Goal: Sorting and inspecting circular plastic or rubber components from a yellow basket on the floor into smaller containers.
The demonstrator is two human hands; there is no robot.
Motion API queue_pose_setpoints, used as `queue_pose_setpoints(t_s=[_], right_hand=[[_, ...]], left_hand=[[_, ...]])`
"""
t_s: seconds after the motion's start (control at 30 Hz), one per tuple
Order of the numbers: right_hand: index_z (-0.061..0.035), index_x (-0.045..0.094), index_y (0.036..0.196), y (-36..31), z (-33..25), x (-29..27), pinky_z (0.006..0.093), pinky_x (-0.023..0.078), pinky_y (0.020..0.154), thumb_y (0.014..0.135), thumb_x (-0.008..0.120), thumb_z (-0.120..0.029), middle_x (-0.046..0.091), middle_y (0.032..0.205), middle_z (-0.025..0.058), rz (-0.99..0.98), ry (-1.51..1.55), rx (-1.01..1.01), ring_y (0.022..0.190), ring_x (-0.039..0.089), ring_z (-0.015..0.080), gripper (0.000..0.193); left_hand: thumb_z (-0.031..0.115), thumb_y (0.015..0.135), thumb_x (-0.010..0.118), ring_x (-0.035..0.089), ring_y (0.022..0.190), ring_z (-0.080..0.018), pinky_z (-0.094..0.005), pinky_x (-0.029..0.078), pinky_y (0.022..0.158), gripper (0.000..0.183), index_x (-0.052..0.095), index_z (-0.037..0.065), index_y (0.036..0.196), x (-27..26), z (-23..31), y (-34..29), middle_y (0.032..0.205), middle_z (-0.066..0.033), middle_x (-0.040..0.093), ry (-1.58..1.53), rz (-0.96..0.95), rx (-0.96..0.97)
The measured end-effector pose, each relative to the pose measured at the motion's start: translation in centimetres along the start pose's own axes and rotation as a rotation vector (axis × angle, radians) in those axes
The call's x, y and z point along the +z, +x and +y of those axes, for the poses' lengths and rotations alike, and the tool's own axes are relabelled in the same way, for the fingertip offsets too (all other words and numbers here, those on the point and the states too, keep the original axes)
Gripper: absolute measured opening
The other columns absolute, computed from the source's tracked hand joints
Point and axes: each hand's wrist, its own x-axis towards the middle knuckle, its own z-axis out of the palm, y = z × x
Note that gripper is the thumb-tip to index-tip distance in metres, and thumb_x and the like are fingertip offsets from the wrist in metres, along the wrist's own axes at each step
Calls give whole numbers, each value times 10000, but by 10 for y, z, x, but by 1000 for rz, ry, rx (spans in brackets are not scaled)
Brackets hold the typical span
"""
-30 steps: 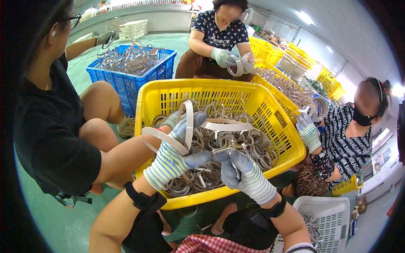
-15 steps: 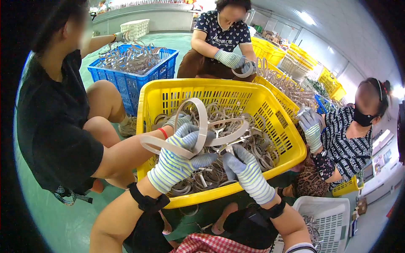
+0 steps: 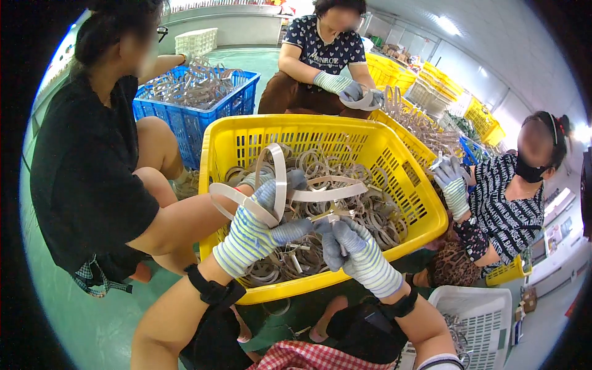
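Observation:
My gloved left hand (image 3: 250, 240) is closed around pale, flat band loops (image 3: 280, 185), some rising above the fingers and one reaching out to the right. At the end of that one, my gloved right hand (image 3: 364, 250) pinches a small silvery metal fitting (image 3: 333, 217) between thumb and fingers. Both hands are over the near part of a yellow slotted crate (image 3: 320, 285), which holds many similar bands in a tangled heap (image 3: 296, 262). Partly hidden behind my left hand, a co-worker's gloved hand reaches into the crate from the left.
A person in black (image 3: 92, 179) sits close on the left, next to a blue crate (image 3: 209, 117) of bands. Opposite, another person (image 3: 327, 55) handles a band. A third (image 3: 512, 197) works at right, near another full yellow crate (image 3: 412, 145). A white crate (image 3: 472, 302) stands at lower right.
The band loops have tilted and turned slightly in my left hand. My right hand has shifted its fingers around the fitting. The person on the left has leaned right.

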Motion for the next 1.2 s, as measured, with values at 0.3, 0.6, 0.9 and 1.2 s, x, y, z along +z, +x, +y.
queue_pose_setpoints(t_s=[0.3,0.6,0.9,1.2], right_hand=[[-47,591,1030,2,1,-6,209,362,437,862,611,-437,523,645,-11,-85,166,62,491,467,70,426],[-31,557,1084,8,4,-10,220,393,485,897,584,-279,541,682,-5,114,50,-88,520,480,81,312],[-22,569,1106,0,-2,-5,256,328,429,899,557,-404,442,606,-5,-236,330,39,448,395,113,434],[-59,566,1131,-1,-5,-3,257,370,471,908,548,-386,469,623,-18,-276,282,72,475,416,99,396]], left_hand=[[230,704,773,643,840,-292,-350,505,739,404,645,57,1047,-8,28,5,950,-135,661,371,11,120],[148,724,759,603,996,-212,-315,467,855,501,572,45,1177,-3,21,3,1085,-107,628,17,108,-93],[130,709,774,553,1038,-159,-316,443,898,627,486,18,1254,-3,7,5,1135,-79,596,-121,59,-150],[186,688,774,620,911,-241,-333,488,796,470,613,57,1111,-14,20,8,1020,-122,633,304,46,7]])
